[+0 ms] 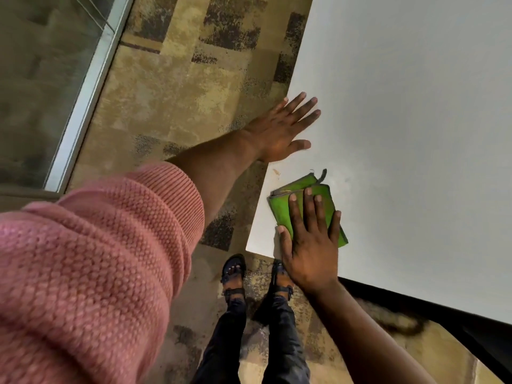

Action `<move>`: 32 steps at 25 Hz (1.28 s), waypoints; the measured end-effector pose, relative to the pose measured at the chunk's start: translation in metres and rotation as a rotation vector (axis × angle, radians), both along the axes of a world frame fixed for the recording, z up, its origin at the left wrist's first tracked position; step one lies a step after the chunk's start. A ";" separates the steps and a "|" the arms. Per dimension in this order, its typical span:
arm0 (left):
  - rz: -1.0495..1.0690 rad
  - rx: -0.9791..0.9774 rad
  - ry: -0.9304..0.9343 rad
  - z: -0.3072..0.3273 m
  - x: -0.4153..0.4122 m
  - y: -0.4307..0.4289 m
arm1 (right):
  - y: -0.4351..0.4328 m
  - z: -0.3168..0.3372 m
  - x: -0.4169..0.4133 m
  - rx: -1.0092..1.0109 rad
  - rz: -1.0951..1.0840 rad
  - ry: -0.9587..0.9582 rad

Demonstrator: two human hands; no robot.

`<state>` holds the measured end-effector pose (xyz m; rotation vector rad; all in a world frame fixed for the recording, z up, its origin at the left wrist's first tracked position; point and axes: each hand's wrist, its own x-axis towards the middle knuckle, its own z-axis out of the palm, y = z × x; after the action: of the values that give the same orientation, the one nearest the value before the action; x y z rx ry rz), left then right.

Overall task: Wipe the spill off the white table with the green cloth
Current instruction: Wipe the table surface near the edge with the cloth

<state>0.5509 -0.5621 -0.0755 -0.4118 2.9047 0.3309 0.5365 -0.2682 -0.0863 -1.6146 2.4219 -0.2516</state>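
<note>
Pressing flat under the right hand, its spread fingers gripping nothing: the green cloth.

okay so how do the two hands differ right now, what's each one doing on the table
The right hand lies flat on the folded green cloth near the table corner; the left hand rests bare on the white table at its edge, farther away. The left arm shows a pushed-up pink sleeve; the right forearm is bare. Both hands are open, fingers spread, palms down.
</note>
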 end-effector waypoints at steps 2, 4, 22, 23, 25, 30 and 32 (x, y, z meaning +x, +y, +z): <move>-0.033 -0.024 -0.026 0.004 -0.008 -0.001 | -0.002 0.001 0.002 -0.014 -0.015 -0.004; -0.042 -0.016 -0.054 0.007 -0.009 -0.002 | -0.006 0.001 0.001 -0.020 -0.039 -0.008; -0.342 0.005 -0.025 0.000 -0.025 -0.041 | -0.107 0.008 0.060 -0.022 -0.553 -0.055; -0.344 0.008 -0.031 0.000 -0.025 -0.041 | -0.097 0.008 0.069 -0.015 -0.536 -0.052; -0.349 0.018 -0.037 -0.001 -0.024 -0.041 | -0.081 0.009 0.086 0.013 -0.548 -0.053; -0.343 -0.002 -0.029 -0.001 -0.025 -0.040 | -0.121 0.002 0.075 -0.037 -0.640 -0.031; -0.349 0.006 -0.038 0.000 -0.024 -0.041 | -0.138 0.000 0.073 -0.019 -0.575 0.015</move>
<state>0.5265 -0.6030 -0.0753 0.0909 2.8641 0.2726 0.6091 -0.4063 -0.0865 -0.8868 2.8464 -0.3511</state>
